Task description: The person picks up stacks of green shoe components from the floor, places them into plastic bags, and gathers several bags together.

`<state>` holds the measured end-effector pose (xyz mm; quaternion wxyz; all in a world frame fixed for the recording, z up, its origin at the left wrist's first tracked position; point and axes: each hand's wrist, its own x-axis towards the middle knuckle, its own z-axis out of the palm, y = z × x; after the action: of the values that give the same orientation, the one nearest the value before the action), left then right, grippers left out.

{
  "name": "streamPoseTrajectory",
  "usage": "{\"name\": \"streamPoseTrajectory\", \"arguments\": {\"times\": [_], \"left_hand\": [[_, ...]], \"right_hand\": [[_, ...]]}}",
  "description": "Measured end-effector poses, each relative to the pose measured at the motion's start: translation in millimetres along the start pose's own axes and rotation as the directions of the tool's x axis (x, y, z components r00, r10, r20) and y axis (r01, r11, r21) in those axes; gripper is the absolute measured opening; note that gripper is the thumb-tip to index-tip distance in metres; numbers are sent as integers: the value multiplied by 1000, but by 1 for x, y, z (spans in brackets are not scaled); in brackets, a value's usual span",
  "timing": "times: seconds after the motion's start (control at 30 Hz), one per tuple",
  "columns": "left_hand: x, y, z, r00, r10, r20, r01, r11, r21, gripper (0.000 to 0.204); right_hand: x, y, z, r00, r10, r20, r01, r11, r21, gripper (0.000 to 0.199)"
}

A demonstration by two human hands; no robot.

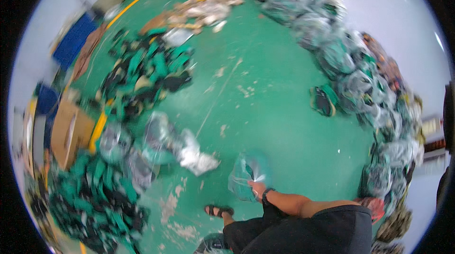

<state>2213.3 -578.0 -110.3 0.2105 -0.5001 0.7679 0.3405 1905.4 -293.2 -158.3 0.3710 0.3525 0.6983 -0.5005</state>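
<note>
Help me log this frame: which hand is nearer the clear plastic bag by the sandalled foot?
Right, as far as shows. The right hand, with a dark wristband, grips the clear plastic bag at its lower edge. The left hand is not in view.

One head-worn fisheye view, looking steeply down from standing height at green floor (265, 112); own right hand (257, 188) near bottom centre, bag piles (360, 74) curve along rim.

A warehouse: green painted floor (265, 112), heaped bagged goods (360, 78), cardboard box (68, 133).
</note>
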Motion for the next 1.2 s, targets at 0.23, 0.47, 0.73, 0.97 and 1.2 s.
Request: {"name": "streamPoseTrajectory", "arguments": {"times": [0.23, 0.47, 0.73, 0.97, 1.2], "left_hand": [[61, 197, -38, 952, 299, 65, -305, 919, 250, 24], [131, 290, -122, 805, 592, 36, -542, 709, 450, 33], [298, 577, -78, 822, 528, 215, -555, 656, 512, 61], [397, 839, -93, 694, 717, 57, -671, 617, 412, 47], [490, 1060, -60, 755, 653, 58, -651, 737, 182, 48]], "right_hand": [[76, -90, -237, 998, 58, 36, -64, 611, 789, 71], [61, -188, -274, 993, 114, -14, 11, 29, 1000, 44], [106, -286, -339, 911, 326, -254, 304, -113, 946, 78], [136, -414, -402, 866, 467, -178, 216, -27, 976, 88], [236, -523, -435, 864, 476, -164, 99, 159, 982, 84]]}}
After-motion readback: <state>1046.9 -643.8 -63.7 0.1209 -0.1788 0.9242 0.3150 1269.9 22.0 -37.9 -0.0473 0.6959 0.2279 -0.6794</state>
